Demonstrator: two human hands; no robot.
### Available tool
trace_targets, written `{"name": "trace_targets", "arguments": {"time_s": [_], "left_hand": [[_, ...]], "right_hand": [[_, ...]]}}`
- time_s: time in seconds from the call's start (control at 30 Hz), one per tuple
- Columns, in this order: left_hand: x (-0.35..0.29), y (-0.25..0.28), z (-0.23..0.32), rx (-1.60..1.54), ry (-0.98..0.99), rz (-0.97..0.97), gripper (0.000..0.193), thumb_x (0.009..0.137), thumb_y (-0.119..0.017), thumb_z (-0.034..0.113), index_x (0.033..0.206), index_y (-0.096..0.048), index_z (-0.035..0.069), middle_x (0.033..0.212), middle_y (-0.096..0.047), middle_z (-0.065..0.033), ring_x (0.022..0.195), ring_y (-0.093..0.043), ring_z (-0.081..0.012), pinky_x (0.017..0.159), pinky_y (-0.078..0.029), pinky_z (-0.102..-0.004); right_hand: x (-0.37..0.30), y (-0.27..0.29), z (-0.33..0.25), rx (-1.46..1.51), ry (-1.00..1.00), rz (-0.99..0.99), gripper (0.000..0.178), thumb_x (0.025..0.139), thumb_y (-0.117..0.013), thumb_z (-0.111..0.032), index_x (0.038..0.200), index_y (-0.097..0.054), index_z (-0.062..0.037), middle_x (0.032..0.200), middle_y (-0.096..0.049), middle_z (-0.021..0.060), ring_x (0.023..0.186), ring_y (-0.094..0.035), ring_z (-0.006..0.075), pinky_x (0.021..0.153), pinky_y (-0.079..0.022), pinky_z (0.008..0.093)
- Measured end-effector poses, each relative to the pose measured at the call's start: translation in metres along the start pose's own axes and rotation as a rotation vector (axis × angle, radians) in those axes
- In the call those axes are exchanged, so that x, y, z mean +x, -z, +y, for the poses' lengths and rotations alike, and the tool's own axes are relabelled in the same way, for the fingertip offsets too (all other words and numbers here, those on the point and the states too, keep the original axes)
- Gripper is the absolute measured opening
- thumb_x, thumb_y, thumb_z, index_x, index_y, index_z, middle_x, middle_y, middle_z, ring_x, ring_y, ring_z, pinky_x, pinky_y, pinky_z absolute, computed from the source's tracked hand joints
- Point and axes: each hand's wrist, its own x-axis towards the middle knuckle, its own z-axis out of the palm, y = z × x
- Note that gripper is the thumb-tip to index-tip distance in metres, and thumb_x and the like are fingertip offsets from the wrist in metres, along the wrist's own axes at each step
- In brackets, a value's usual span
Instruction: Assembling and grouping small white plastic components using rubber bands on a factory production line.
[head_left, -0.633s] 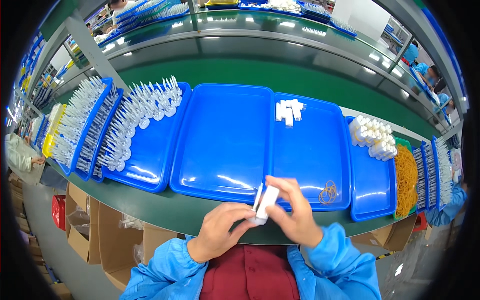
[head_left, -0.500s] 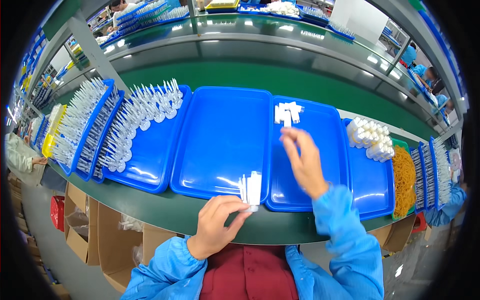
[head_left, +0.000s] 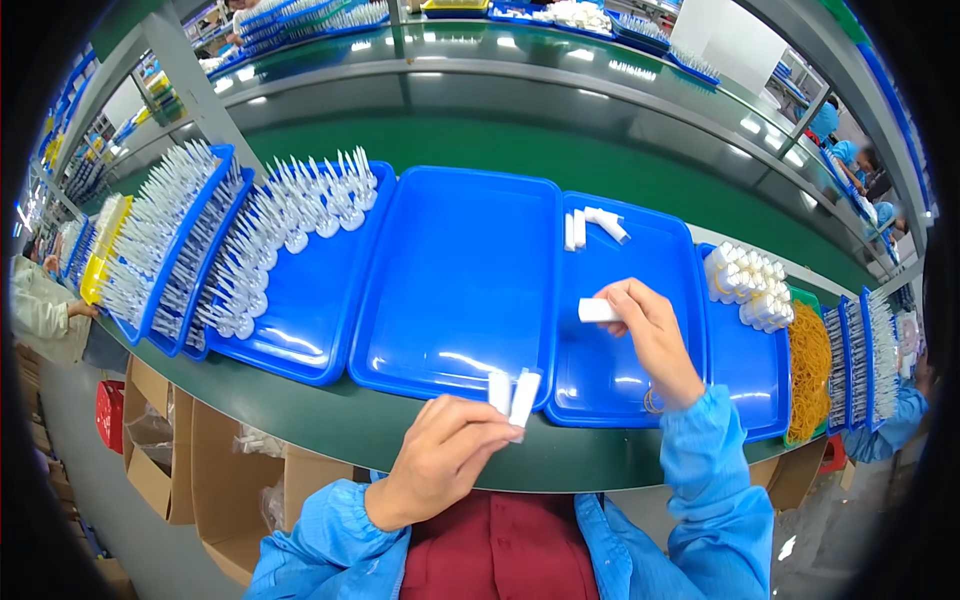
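My left hand is closed, pinching small white tubes at their lower ends, over the near edge of a blue tray. Two tubes stand upright side by side there; fingers hide their bases. Over the blue tray to its right, my right hand grips another white tube between thumb and fingers, its free end pointing left. A few loose white tubes lie at the far end of that tray. Near the right wrist, a thin yellowish loop rests in the tray.
To the left, blue trays hold rows of clear, pointed pieces. On the right, a blue tray carries banded white bundles, beside a pile of yellow rubber bands. Cardboard boxes stand below the table; co-workers sit farther off.
My right hand has come back toward me from the loose tubes, bringing one along. Fewer tubes lie at the far end. The tubes in my left hand have tilted and spread slightly.
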Motion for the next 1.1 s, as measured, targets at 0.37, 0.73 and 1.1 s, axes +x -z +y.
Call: {"name": "trace_targets", "arguments": {"time_s": [0.37, 0.73, 1.1], "left_hand": [[0.009, -0.008, 0.025, -0.090, -0.138, -0.195, 0.032, 0.074, -0.077, 0.000, 0.103, -0.077, 0.014, 0.105, -0.070, 0.0015, 0.089, -0.062, -0.0196, 0.074, -0.044, -0.0319], [0.003, -0.015, 0.011, 0.032, -0.088, 0.044, 0.039, 0.071, -0.087, 0.007, 0.105, -0.068, 0.011, 0.102, -0.069, -0.0026, 0.086, -0.064, -0.0213, 0.075, -0.044, -0.0350], [0.005, -0.017, -0.004, 0.310, -0.076, -0.028, 0.029, 0.074, -0.082, 0.003, 0.099, -0.070, 0.013, 0.092, -0.062, -0.0007, 0.080, -0.057, -0.0201, 0.070, -0.038, -0.0357]], "right_hand": [[-0.054, -0.013, -0.016, 0.030, 0.072, -0.160, 0.039, 0.104, -0.057, -0.024, 0.069, -0.061, -0.0059, 0.063, -0.048, 0.0025, 0.070, -0.046, 0.0158, 0.074, -0.036, 0.0329], [-0.084, -0.055, -0.019, -0.102, 0.526, 0.062, 0.024, 0.095, -0.064, -0.013, 0.073, -0.057, -0.0071, 0.071, -0.050, 0.0072, 0.074, -0.051, 0.0264, 0.074, -0.037, 0.0393], [0.102, 0.027, 0.075, -0.766, 0.359, 0.346, 0.027, 0.089, -0.069, -0.013, 0.115, -0.063, -0.0082, 0.110, -0.066, 0.0108, 0.104, -0.058, 0.0314, 0.086, -0.046, 0.0447]]}}
